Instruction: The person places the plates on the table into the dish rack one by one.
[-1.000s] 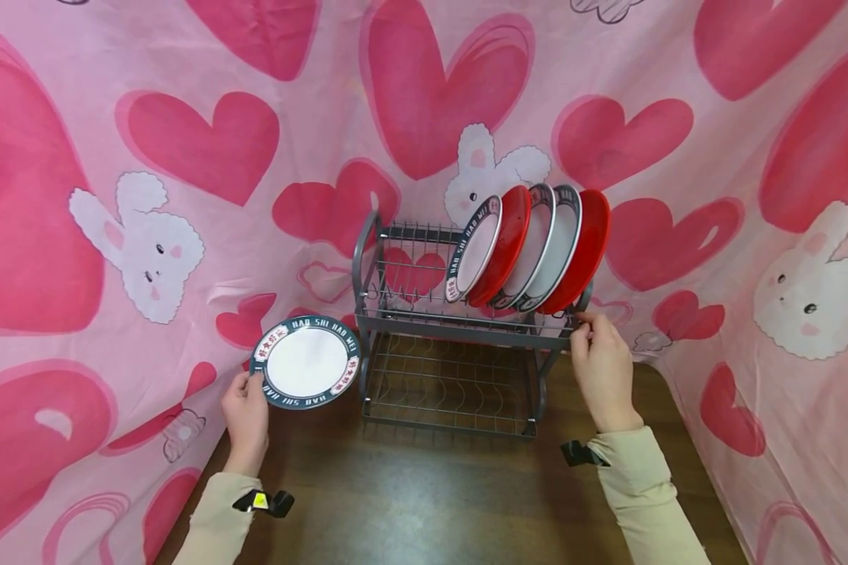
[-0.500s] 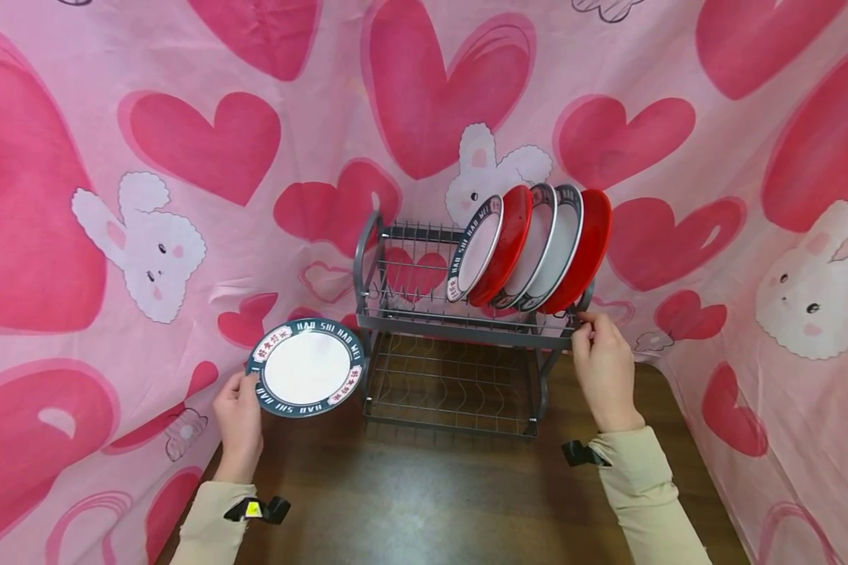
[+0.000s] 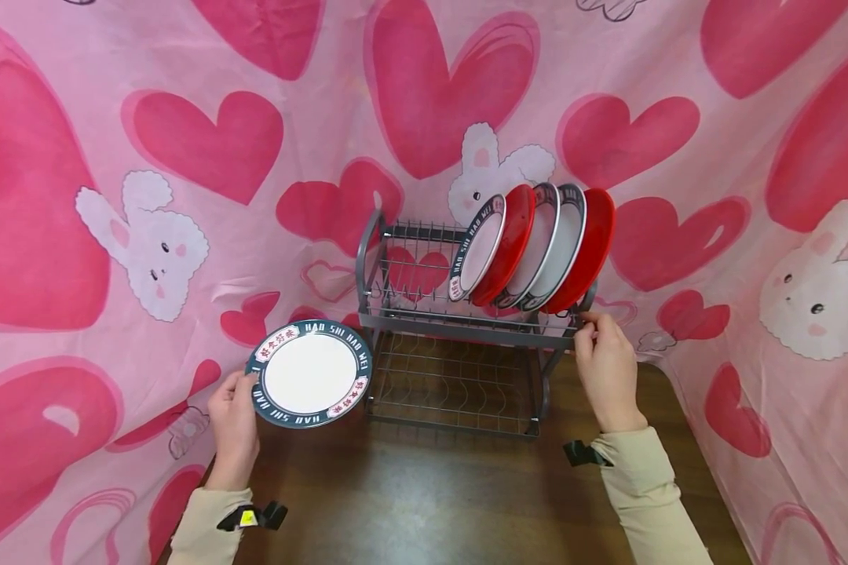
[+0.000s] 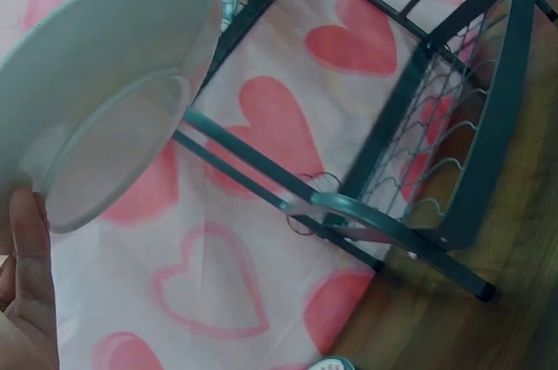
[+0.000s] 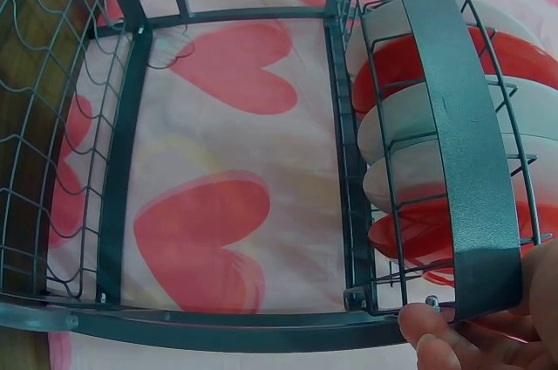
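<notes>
My left hand [image 3: 235, 420] pinches the left rim of a white plate [image 3: 309, 373] with a dark teal lettered border. It holds this plate in the air, left of a two-tier dish rack [image 3: 466, 333]; its white underside faces the left wrist view. My right hand [image 3: 608, 369] grips the upper tier's front right corner, with thumb and fingers [image 5: 427, 335] at the end of the front bar. Several plates lean upright in the right part of that tier: a teal-bordered plate [image 3: 477, 248], a red plate [image 3: 505, 246], two more bordered ones and a red plate [image 3: 585, 249] at the right end.
The rack's lower tier [image 3: 452, 384] shows bare wires over a brown wooden surface [image 3: 410, 486]. A pink cloth [image 3: 240, 47] with hearts and rabbits surrounds the area. Part of a small round thing [image 4: 331, 363] shows at the left wrist view's bottom edge.
My left hand has shifted a little left and down, and its plate has turned flatter and come slightly lower and nearer. The right hand stays at the rack's corner.
</notes>
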